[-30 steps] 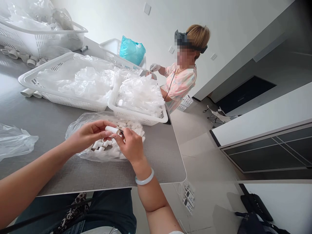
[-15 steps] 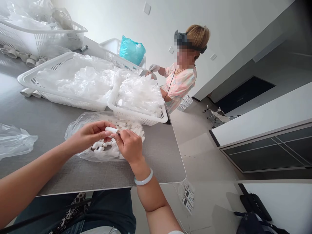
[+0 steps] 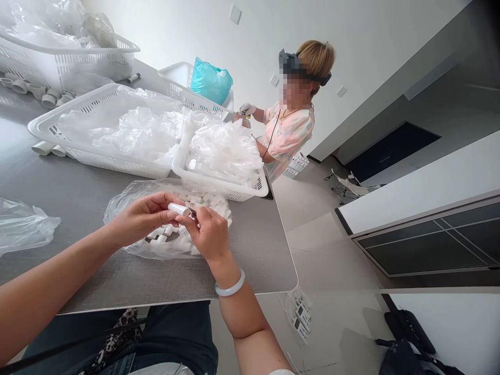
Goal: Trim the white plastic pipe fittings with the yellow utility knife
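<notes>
Between the fingers and thumb of my left hand is a short white plastic pipe fitting, its end pointing right. My right hand is closed on a small dark thin tool, held close to the fitting's end. Whether the tool touches the rim is too small to tell. Both hands are above a clear plastic bag spread open on the table. Many white pipe fittings lie in that bag, partly hidden by my hands.
White baskets filled with clear bags stand just behind my hands. Another clear bag lies at left. Farther off are a blue bag in a basket and a co-worker handling something small. The table's edge runs at right.
The dark tool and my right fingertips have shifted slightly right, away from the fitting, and more of its end shows. My left hand is almost unmoved. The co-worker's hands moved slightly.
</notes>
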The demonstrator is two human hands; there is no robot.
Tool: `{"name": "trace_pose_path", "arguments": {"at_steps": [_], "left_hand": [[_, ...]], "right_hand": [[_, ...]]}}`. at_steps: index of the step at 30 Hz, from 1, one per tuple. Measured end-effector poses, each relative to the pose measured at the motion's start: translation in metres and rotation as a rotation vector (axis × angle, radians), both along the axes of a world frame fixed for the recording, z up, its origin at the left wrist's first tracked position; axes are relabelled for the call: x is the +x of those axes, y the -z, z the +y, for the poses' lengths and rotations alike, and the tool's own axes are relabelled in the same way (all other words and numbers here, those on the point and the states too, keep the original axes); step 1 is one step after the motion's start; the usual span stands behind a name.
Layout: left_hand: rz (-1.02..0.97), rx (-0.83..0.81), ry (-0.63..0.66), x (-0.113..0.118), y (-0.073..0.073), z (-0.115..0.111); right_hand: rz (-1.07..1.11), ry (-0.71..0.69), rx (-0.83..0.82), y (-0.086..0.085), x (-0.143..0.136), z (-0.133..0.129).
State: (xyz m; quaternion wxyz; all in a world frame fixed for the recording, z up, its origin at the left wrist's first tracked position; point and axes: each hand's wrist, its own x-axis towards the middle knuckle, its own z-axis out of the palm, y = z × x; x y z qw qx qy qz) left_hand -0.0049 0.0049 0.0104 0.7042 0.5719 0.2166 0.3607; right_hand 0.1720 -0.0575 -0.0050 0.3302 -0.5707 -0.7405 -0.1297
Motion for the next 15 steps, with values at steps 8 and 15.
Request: {"name": "trace_pose_path", "arguments": {"at_steps": [8, 15], "left_hand": [[-0.055, -0.058, -0.013, -0.002, 0.001, 0.002], [0.004, 0.079, -0.125, -0.003, 0.007, 0.001]], "right_hand": [[-0.064, -0.009, -0.087, -0.008, -0.001, -0.003], [-0.102, 0.005, -0.196, -0.012, -0.003, -0.004]]}}
